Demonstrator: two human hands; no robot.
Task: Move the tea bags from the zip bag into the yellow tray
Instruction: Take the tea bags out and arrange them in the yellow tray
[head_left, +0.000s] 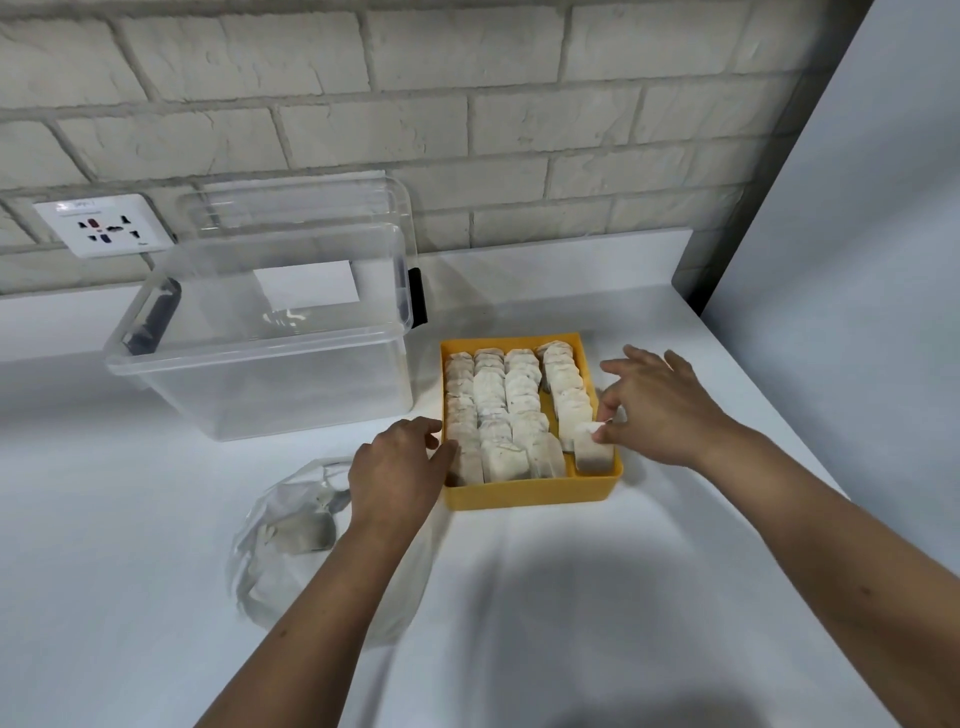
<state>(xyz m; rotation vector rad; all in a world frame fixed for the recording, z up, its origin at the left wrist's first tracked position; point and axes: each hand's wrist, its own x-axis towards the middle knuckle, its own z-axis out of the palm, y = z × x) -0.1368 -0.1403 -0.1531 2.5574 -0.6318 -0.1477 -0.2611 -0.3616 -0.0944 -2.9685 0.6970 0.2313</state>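
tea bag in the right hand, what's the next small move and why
Probably let go. The right hand pinches the tea bag by its top corner, and it already stands inside the yellow tray, at the near end of the rightmost row. More bags seem left in the zip bag.

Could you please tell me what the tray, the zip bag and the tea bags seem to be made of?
The tray looks like moulded plastic: opaque yellow, smooth, matt walls. The zip bag is thin clear plastic film: glossy, crumpled, contents visible through it. The tea bags seem filter paper: off-white, matt, darker contents faintly showing.
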